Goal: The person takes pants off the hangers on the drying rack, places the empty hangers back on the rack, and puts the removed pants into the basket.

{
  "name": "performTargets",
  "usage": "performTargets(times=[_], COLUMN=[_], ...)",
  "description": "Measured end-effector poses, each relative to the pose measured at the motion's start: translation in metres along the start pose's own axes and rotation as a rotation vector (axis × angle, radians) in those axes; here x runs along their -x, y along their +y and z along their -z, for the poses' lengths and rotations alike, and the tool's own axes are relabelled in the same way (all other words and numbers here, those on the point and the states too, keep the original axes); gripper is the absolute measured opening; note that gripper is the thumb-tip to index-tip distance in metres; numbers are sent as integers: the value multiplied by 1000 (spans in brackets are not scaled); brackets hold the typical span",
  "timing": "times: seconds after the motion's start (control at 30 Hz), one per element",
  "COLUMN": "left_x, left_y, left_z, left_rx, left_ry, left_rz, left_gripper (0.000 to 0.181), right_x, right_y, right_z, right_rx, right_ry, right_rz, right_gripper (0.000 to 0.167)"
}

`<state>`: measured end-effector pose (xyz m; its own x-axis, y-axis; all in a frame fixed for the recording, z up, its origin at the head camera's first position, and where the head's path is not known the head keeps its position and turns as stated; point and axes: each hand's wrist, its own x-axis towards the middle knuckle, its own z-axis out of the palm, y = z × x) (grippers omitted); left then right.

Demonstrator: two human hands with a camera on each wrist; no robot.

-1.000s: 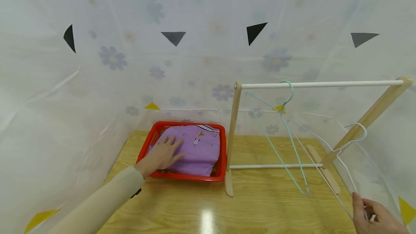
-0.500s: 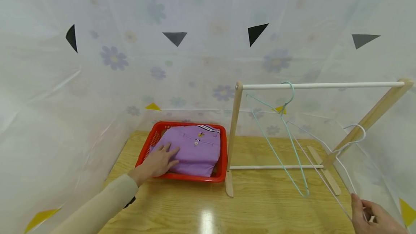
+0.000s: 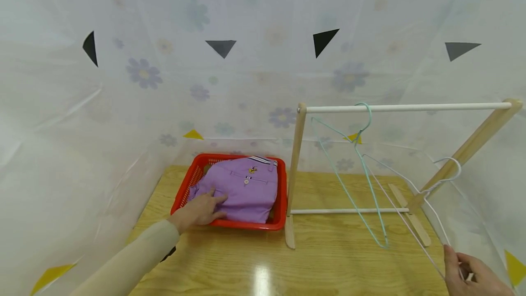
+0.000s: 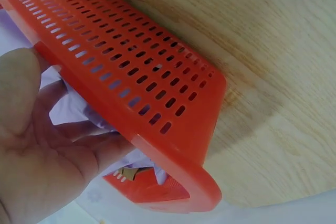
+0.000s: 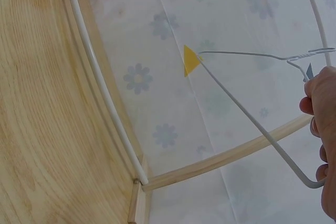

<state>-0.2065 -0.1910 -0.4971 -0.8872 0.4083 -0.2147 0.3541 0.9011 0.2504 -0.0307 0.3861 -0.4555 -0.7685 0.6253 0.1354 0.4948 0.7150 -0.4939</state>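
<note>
Folded purple trousers (image 3: 250,200) lie in a red plastic basket (image 3: 281,186); a buttoned pocket, a belt loop and a striped waistband show. My left hand (image 3: 199,210) reaches over the basket's front left part, fingers spread and touching the trousers' near left edge. In the left wrist view its fingertips pass behind the basket rim and are partly hidden. At the lower right, my right hand (image 3: 472,271) grips a white wire hanger (image 3: 429,191) by its lower corner, holding it tilted above the table. The right wrist view shows the same hanger (image 5: 247,114), its hook partly cut off.
A wooden rack with a white top rail (image 3: 431,107) stands right of the basket. From it hangs a mint-green hanger (image 3: 371,191). A lower white bar (image 3: 349,211) joins the rack's legs. Floral white sheeting (image 3: 246,81) encloses the wooden table (image 3: 222,259).
My left hand has slid from the top of the trousers toward their near left edge. The trousers have shifted slightly at the left. My right hand and the white hanger stay nearly still.
</note>
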Motion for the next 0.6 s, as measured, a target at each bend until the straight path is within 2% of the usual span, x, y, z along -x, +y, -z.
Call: performTargets(times=[0.17,0.33,0.6], left_x=[-3,-6,-8], left_y=[0,-1,1], left_z=[1,0,-2], left_rx=[45,69,79], left_ry=[-61,-99,-103], left_rz=[14,42,85], left_gripper=[62,61,63], right_x=[0,3,4], right_y=[0,-3,-4], right_z=[-1,-1,-1], right_rx=[-14,-25,-54], right_ry=[5,42,97], right_rz=[0,12,46], right_gripper=[65,62,59])
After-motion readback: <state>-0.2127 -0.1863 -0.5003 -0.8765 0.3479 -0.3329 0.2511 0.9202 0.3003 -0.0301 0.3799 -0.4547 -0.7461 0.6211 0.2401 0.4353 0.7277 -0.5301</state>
